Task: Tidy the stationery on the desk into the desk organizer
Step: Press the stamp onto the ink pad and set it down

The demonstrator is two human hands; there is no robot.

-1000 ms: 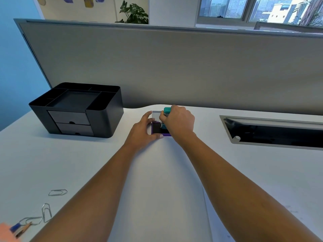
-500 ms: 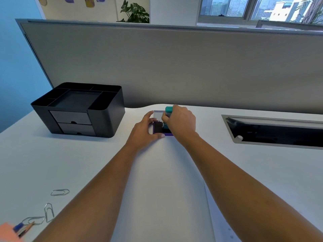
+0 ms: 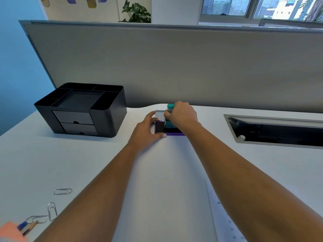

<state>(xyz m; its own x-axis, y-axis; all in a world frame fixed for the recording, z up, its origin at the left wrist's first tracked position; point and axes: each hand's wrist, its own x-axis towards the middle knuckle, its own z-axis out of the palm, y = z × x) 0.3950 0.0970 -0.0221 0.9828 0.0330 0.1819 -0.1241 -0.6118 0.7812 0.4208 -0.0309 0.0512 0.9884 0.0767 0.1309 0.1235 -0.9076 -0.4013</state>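
Observation:
A black desk organizer [image 3: 108, 119] with two drawers and open top compartments stands at the back left of the white desk. To its right lies a purple ink pad [image 3: 160, 127] with a black inking surface and its lid open behind it. My left hand [image 3: 145, 131] holds the pad's left side between thumb and forefinger. My right hand [image 3: 181, 116] grips a teal stamp [image 3: 169, 125] standing upright on the pad. Three paper clips [image 3: 63, 191] lie at the front left, beside a pencil [image 3: 29, 227] and an orange note pad [image 3: 8, 233].
A grey partition [image 3: 174, 67] closes off the back of the desk. An open cable slot [image 3: 272, 131] is sunk into the desk at the right. A clear ruler [image 3: 225, 217] lies at the front right under my right forearm.
My right hand has lifted slightly, so more of the stamp's teal body shows above the pad. My left hand stays on the pad.

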